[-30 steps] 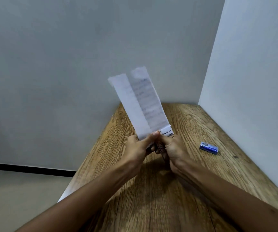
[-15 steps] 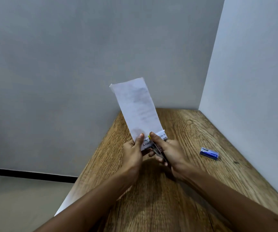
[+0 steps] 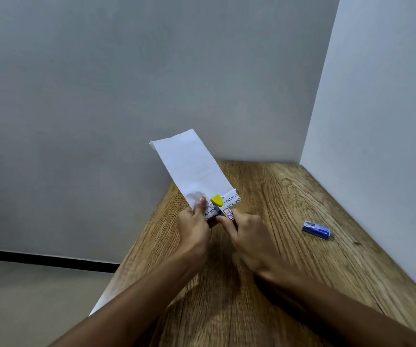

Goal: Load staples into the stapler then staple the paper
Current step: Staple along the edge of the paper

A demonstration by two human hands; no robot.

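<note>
A folded white paper [image 3: 192, 166] with a printed strip at its near end slants up and away over the wooden table [image 3: 264, 284]. My left hand [image 3: 194, 224] pinches its near left corner, thumb on top. My right hand [image 3: 247, 234] grips a small stapler [image 3: 220, 206] with a yellow tip, and the stapler's head sits over the printed strip of the paper. Most of the stapler's body is hidden by my fingers.
A small blue staple box [image 3: 316, 229] lies on the table to the right, near the white side wall [image 3: 377, 121]. A grey wall [image 3: 101, 96] stands behind the table. The table's left edge drops off to the floor [image 3: 26, 296].
The paper has tilted down and away from upright. The stapler's yellow tip has come into view on the printed strip, and my right hand has shifted slightly right.
</note>
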